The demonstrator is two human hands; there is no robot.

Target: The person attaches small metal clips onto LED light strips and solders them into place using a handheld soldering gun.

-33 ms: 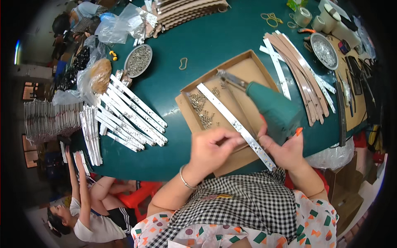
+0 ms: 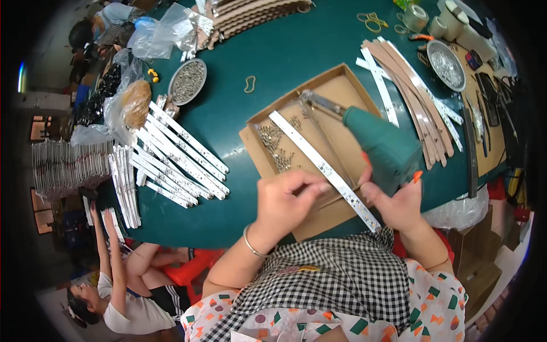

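Green is the drill that the right hand curls round, by the near right side of the cardboard box. The left hand is at the box's near left side, its thumb and pointing finger pressed together; I cannot tell if they pinch something tiny. A long white strip slants over the box. Small metal bits lie inside the box. Left of the box are a pile of white strips and, farther back, a grey bowl. Right of the box, brown strips lie on the green worktop.
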